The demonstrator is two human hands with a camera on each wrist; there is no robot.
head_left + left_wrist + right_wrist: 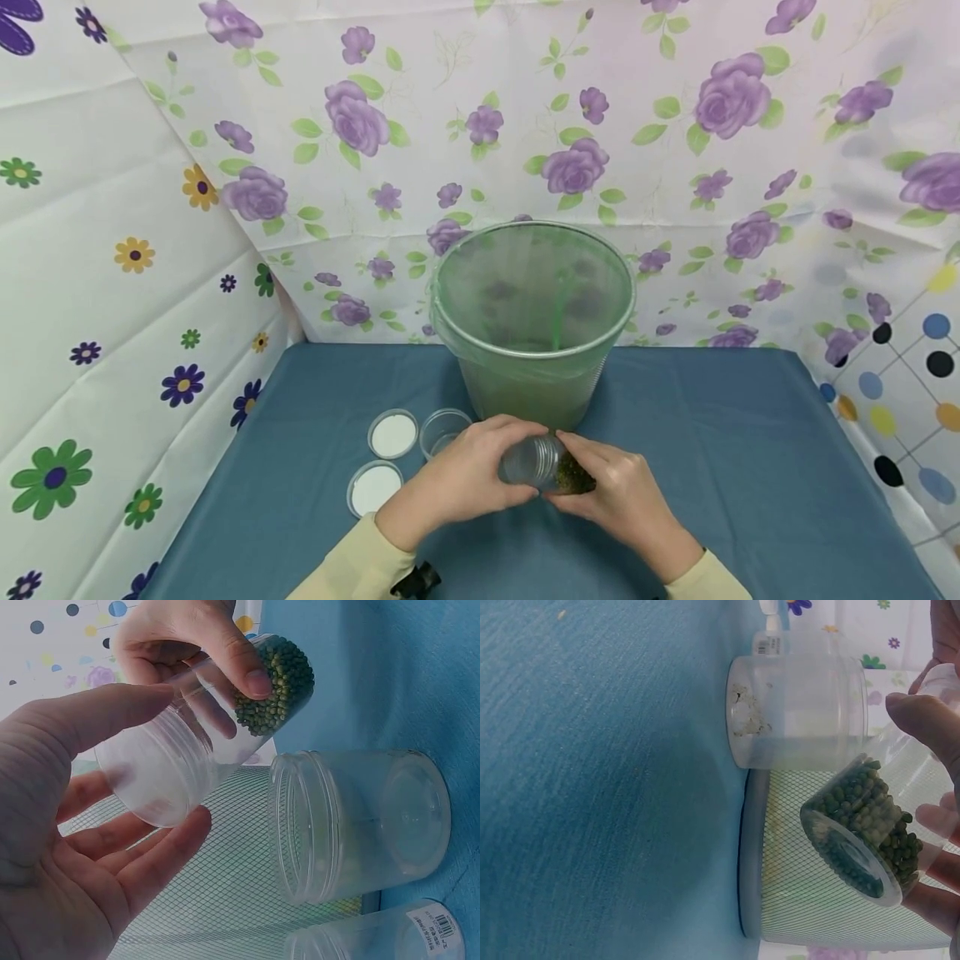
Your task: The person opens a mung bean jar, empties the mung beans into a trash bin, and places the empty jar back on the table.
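Both hands hold a clear plastic jar (pixel 546 454), tilted on its side, with green beans (pixel 277 682) gathered at its base. My left hand (pixel 468 467) grips the frosted, ridged lid end (pixel 146 776), thumb on one side and fingers on the other. Around the bean-filled base curls my right hand (pixel 618 487), its thumb along the wall in the left wrist view. Just beyond the left hand, a wide clear jar (pixel 360 825) stands on the table, its mouth uncovered. Small specks (pixel 746 712) show at that jar's bottom in the right wrist view.
A mesh bin (pixel 532 383) with a green liner bag stands behind the hands. Left of them sit two round, clear-rimmed items with white middles, one farther back (pixel 393 436) and one nearer (pixel 375 490). A barcode label (pixel 439 930) marks another clear jar. Blue cloth (pixel 720 442) covers the table.
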